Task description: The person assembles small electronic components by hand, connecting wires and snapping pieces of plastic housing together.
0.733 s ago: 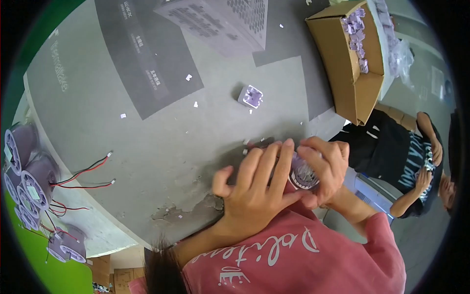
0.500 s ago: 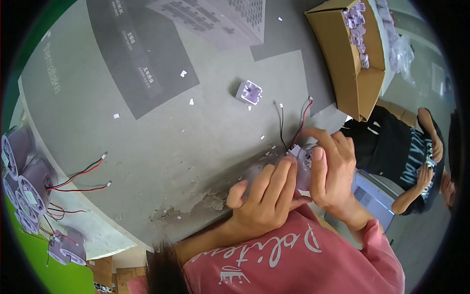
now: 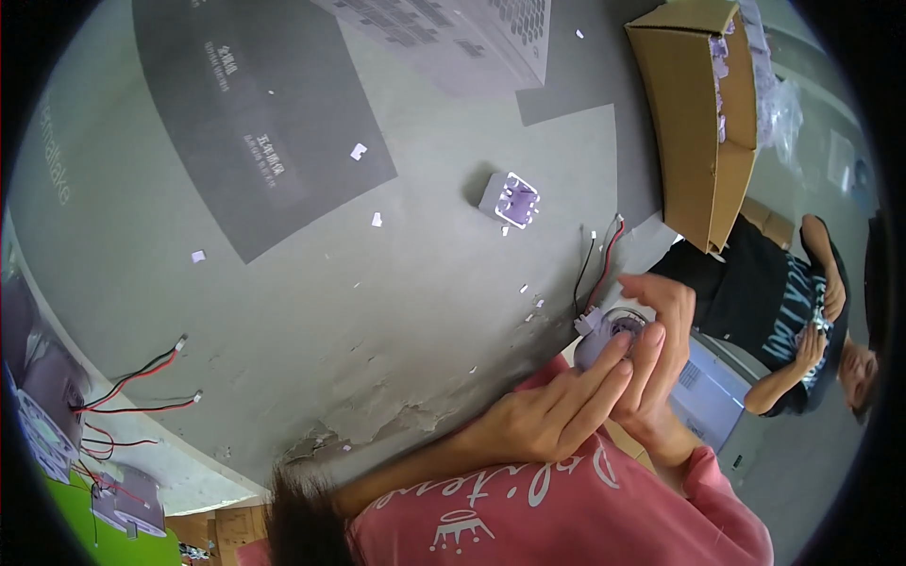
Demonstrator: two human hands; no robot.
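A lavender round plastic housing (image 3: 591,349) is between my two hands near the table's front edge, at the right. A small square lug and a red and a black wire with white plugs (image 3: 613,226) stick out of it toward the table. My right hand (image 3: 662,330) curls round its right side. The fingertips of my left hand (image 3: 566,407) press together over its front, by the round opening, and hide part of it. Alone on the table beyond stands a lavender square cup-shaped part (image 3: 514,201), its open side showing.
An open cardboard box (image 3: 684,123) with lavender parts stands at the far right. Several wired lavender housings (image 3: 132,495) are at the left. Small white scraps (image 3: 359,151) dot the worn grey tabletop (image 3: 434,255). Another person (image 3: 788,311) works at the right.
My head view has shifted. My left hand's fingers have moved onto the housing's front and closed together, and the housing has turned so its round opening shows more.
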